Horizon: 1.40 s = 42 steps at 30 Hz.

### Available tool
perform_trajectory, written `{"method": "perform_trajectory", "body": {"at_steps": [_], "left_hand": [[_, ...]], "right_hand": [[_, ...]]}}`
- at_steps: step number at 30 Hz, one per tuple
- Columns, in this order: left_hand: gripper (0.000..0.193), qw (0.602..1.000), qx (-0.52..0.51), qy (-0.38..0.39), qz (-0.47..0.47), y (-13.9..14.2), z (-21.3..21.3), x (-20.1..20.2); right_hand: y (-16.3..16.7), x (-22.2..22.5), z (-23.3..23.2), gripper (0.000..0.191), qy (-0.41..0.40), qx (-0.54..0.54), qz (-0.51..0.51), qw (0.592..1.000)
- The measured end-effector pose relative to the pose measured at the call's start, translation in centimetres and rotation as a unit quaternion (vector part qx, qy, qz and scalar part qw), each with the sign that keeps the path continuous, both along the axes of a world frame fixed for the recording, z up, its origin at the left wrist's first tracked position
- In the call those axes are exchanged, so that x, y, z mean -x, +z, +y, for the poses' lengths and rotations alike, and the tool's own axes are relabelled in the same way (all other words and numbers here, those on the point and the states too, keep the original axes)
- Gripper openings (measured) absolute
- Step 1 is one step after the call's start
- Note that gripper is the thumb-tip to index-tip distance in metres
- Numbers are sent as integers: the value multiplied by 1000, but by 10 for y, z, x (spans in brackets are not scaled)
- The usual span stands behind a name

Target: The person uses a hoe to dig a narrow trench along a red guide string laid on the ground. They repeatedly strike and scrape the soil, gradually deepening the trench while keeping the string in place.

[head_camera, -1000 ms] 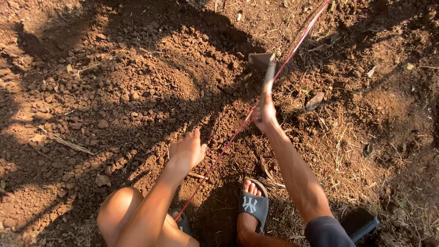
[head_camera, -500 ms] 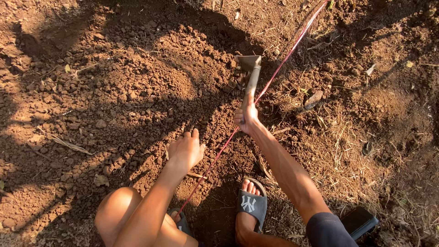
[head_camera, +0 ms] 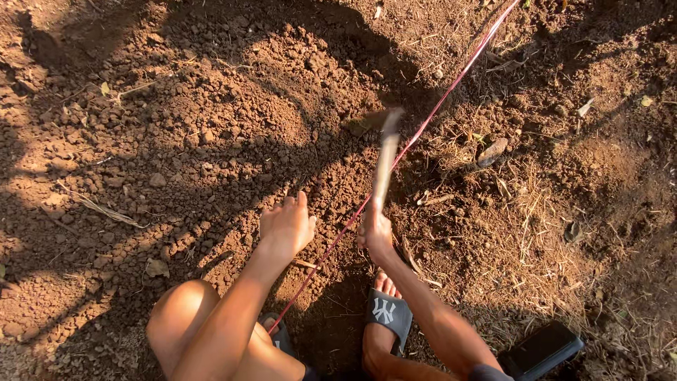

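Observation:
I squat over loose brown soil (head_camera: 211, 127). My right hand (head_camera: 374, 233) grips the wooden handle of a small hoe (head_camera: 384, 152). The tool is blurred, and its blade points up and left above the ground. A taut red string (head_camera: 437, 106) runs diagonally from the upper right down between my feet, passing just beside my right hand. To the left of the string my left hand (head_camera: 285, 226) rests on the soil with its fingers spread, holding nothing.
My right foot wears a dark slide sandal (head_camera: 384, 317); my left knee (head_camera: 180, 314) is at the bottom left. A dark flat object (head_camera: 539, 349) lies at the lower right. Dry grass and a stone (head_camera: 491, 151) lie right of the string. Clods cover the left.
My right hand has pulled the hoe back towards me and to the left along the string. The left hand stays planted on the soil.

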<state>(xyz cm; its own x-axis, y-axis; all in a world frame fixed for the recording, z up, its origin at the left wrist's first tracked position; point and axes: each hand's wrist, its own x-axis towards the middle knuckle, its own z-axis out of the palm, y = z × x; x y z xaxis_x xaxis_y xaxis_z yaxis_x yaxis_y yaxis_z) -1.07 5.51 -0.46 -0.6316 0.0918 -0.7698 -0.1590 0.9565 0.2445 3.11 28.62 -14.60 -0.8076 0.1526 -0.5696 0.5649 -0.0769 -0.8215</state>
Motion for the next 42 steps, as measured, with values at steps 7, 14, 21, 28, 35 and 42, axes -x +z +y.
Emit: {"method": "perform_trajectory", "body": {"at_steps": [7,14,21,28,35,42], "left_hand": [[65,1000,-22,0,15,3,-2,-4],[67,1000,-17,3,19,-2,-4,-4],[64,1000,0,-3,27,-5,-12,-10],[64,1000,-5,-10,19,-4,-6,-8],[65,1000,-2,-5,5,1,-1,-7],[61,998,13,-19,50,4,-4,-9]], "right_hand": [[-29,-6,22,62,22,-60,-1,998],[-32,-9,17,45,94,-93,-5,991],[-28,-1,32,53,86,-125,-94,984],[-50,-4,39,53,183,-349,171,903],[-51,-18,38,49,87,-201,-78,973],[-40,-11,53,61,90,-144,-118,978]]}}
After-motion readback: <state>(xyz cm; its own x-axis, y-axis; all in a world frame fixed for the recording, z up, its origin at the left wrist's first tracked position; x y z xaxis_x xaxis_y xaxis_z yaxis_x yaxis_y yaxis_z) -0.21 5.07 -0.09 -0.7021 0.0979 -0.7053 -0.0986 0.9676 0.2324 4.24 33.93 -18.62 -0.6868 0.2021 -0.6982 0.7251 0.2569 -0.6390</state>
